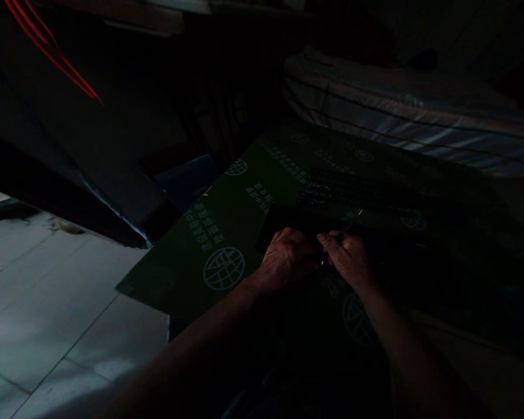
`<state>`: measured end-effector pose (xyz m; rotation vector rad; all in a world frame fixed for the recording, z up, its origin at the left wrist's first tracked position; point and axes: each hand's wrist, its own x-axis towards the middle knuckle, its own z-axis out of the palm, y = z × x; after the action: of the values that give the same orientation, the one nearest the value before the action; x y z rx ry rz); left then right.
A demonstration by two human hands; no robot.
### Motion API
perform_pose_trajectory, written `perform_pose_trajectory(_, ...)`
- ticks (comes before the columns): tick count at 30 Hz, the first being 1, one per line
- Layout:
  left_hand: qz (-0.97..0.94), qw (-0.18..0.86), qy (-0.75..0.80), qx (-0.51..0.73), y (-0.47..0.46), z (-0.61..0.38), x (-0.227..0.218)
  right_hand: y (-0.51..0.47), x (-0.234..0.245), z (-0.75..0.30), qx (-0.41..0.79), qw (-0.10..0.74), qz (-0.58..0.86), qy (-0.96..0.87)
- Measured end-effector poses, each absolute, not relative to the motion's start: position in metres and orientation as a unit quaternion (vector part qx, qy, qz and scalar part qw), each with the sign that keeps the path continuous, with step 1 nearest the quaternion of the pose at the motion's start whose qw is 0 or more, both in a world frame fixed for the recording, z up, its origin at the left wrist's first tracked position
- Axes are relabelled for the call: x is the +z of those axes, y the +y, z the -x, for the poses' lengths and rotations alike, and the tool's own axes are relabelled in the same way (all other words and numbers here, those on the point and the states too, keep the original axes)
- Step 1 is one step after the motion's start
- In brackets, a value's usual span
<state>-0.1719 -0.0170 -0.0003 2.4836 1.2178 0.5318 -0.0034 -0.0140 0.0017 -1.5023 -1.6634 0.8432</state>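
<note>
Over the green surface [179,273], the right hand [348,256] pinches a slim object [358,213], while the left hand [286,251], its grip too dark to tell, covers a black panel's [268,226] edge.

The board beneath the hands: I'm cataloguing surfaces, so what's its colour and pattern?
The board is dark green with pale globe emblems and lettering; see the head view.

I note pale globe signs [224,269] and rows of Chinese characters [205,231] on the green tabletop [166,282]; wording too dim for me to read.
</note>
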Motion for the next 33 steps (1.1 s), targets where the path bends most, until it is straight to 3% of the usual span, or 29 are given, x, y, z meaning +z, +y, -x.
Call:
perform_pose_trajectory(25,-0.861,0.164,0.440,0.197,-0.016,0.170,0.000,-0.013,-0.008,0.000,0.387,0.427,0.584,-0.571)
perform_pose_trajectory(33,-0.857,0.170,0.439,0.209,-0.017,0.168,-0.001,-0.014,-0.003,0.000,0.367,0.410,0.589,-0.592)
